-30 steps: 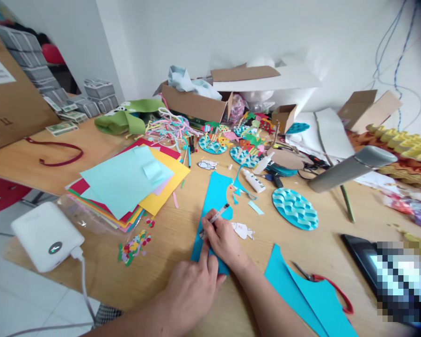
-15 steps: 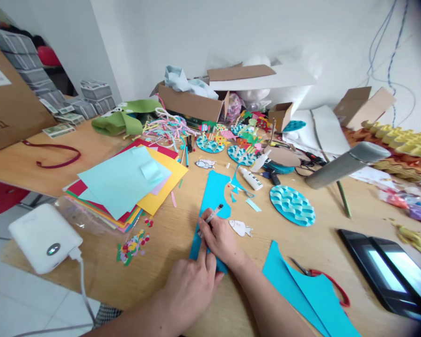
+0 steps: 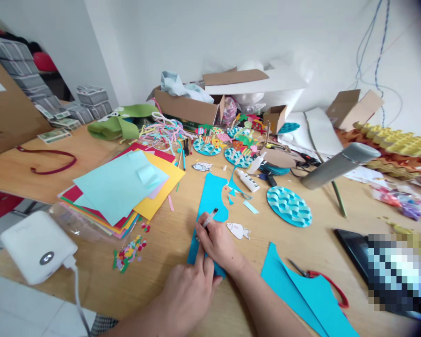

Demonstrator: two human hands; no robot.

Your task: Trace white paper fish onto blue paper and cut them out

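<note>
While the left hand [image 3: 187, 292] presses flat and open on the blue paper [image 3: 210, 199], the right hand [image 3: 219, 241] grips a pen [image 3: 209, 218] over it.

The tabletop [image 3: 91, 281] is light wood with a smooth, matt grain. The blue strip [image 3: 210, 196] under the hands is matt craft paper, as is the stack of coloured sheets [image 3: 122, 187]. The marker [image 3: 209, 219] has a smooth plastic barrel with a dark cap. The power bank [image 3: 35, 245] is glossy white plastic. The glue bottle [image 3: 247, 180] is white plastic. The boxes [image 3: 185, 105] are matt brown cardboard. The wave disc [image 3: 288, 206] is layered matt paper. The scissors [image 3: 319, 276] show metal blades and red plastic handles.
</note>
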